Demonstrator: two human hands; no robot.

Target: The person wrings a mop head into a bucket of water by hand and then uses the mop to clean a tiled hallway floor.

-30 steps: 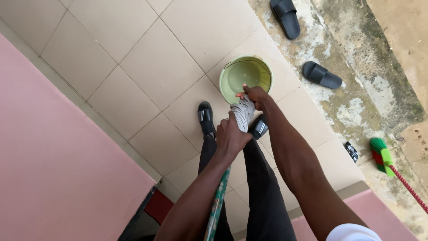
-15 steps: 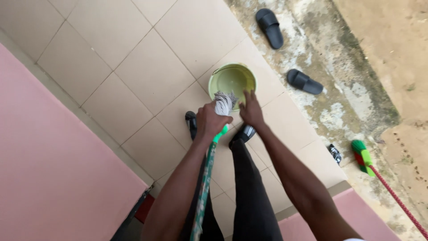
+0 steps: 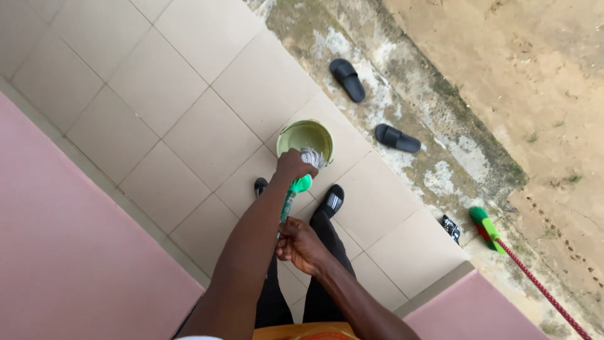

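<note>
packages: none | labels: none | signs: none | screens: none (only bare tiles and ground)

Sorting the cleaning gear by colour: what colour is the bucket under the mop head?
The bucket is light green, inside and at the rim; the head view shows it.

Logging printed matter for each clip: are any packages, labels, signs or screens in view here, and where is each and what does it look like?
Small dark object: flat, black with pale markings, on the tiled floor's edge near the broom head; possibly a package, too small to tell.
No signs or screens in view.
No label shows on the green bucket or the patterned mop handle that both hands hold.
</note>
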